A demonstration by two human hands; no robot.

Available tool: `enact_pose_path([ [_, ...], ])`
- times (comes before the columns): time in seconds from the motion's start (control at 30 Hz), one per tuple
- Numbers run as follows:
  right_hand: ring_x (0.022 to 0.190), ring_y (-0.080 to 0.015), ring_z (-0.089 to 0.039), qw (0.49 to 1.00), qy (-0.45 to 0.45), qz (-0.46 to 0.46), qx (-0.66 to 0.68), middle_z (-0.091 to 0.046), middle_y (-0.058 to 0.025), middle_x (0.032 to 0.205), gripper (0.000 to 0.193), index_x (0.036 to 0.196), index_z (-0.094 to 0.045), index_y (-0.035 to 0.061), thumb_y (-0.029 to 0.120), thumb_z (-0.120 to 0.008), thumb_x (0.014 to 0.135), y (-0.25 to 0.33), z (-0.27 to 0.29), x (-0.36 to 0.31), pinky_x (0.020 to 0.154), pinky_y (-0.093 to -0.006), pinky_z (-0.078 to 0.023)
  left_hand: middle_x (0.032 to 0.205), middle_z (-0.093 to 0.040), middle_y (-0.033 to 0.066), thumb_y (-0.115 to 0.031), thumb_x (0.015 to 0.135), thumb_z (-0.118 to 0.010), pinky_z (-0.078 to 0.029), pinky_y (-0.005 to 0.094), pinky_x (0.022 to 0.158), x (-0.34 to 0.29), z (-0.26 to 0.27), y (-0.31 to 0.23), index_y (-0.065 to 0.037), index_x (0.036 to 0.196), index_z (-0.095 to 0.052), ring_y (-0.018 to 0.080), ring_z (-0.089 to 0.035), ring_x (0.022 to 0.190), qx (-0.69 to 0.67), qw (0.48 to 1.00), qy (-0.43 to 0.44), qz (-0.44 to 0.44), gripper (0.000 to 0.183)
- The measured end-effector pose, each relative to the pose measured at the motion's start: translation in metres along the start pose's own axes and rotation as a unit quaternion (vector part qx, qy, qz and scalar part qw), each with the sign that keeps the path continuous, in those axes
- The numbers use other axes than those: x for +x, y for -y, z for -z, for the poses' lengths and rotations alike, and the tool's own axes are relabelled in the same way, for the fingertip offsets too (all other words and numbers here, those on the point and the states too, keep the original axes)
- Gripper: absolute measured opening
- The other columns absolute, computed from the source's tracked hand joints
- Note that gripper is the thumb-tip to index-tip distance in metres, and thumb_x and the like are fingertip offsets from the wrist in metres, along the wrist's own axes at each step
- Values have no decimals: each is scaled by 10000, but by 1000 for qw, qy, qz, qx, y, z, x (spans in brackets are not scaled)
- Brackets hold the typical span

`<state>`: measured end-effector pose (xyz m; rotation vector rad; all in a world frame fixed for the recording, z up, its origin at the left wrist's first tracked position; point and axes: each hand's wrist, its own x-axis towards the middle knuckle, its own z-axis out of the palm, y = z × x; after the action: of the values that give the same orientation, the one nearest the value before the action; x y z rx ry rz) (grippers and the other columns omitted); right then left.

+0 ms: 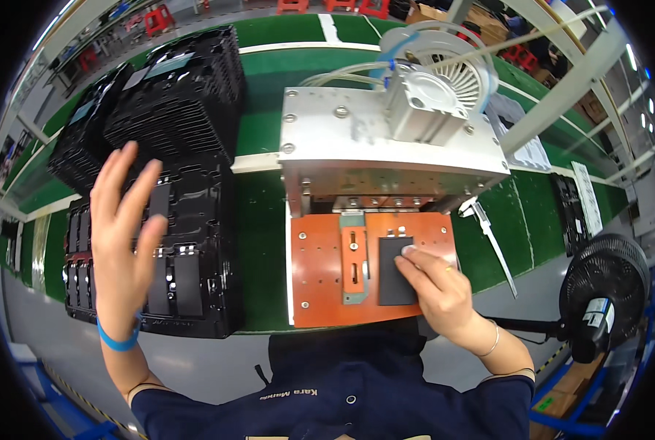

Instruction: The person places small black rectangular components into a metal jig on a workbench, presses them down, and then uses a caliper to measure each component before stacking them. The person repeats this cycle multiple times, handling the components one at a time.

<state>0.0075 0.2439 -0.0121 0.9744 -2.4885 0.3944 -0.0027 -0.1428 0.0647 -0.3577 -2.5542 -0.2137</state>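
Observation:
A flat dark grey pouch battery cell with two small metal tabs at its far end lies on the orange base plate of a bench press. My right hand is closed at the cell's right side, thumb and fingertips on its upper right part. Left of the cell, a slotted orange guide block is screwed to the plate. My left hand is raised with fingers spread and holds nothing. Below it sits a black plastic tray with several similar cells in its pockets.
The press's metal housing overhangs the plate's far side. Stacked black trays rise at the far left. To the right lie a caliper and a black fan. A metal frame post slants across the far right.

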Motion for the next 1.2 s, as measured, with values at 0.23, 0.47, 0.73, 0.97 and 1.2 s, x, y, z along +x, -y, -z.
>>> enact_pose_path([
  [0.23, 861, -248, -620, 993, -16, -16, 114, -638, -74, 961, 291, 993, -678, 22, -26, -681, 706, -7, -8, 29, 714, -329, -525, 1427, -456, 169, -452, 815, -681, -364, 509, 1042, 3, -49, -102, -129, 1302, -560, 335, -459, 1294, -183, 898, 221, -333, 597],
  [0.47, 886, -243, -596, 996, 12, -21, 85, -638, -66, 972, 296, 1004, -674, 29, 2, -679, 709, -13, -20, 38, 735, -340, -516, 1480, -394, 167, -558, 899, -560, -349, 518, 1055, -6, -87, -120, -169, 1407, -454, 308, -404, 1344, -209, 854, 280, -385, 648],
  [0.73, 977, -282, -562, 999, 19, -29, 33, -599, -91, 1102, 393, 1061, -669, 44, 7, -657, 670, -11, -22, 42, 808, -371, -497, 1490, -395, 128, -538, 917, -543, -318, 520, 1073, -7, -88, -119, -191, 1408, -452, 271, -402, 1356, -203, 848, 296, -390, 608],
  [0.97, 1023, -276, -529, 997, 36, -13, 73, -575, -74, 1161, 408, 1078, -690, 95, 31, -668, 676, -14, -23, 40, 828, -363, -464, 1481, -410, 130, -527, 913, -550, -314, 522, 1074, -3, -88, -119, -200, 1397, -475, 271, -404, 1359, -195, 848, 294, -395, 588],
  [1.2, 989, -258, -603, 987, 5, -90, 137, -612, -94, 1162, 398, 1134, -672, 73, 151, -754, 753, 0, 1, 14, 810, -362, -485, 1495, -388, 166, -559, 888, -570, -308, 539, 1075, -5, -88, -116, -183, 1402, -484, 320, -393, 1365, -235, 849, 306, -361, 643],
])
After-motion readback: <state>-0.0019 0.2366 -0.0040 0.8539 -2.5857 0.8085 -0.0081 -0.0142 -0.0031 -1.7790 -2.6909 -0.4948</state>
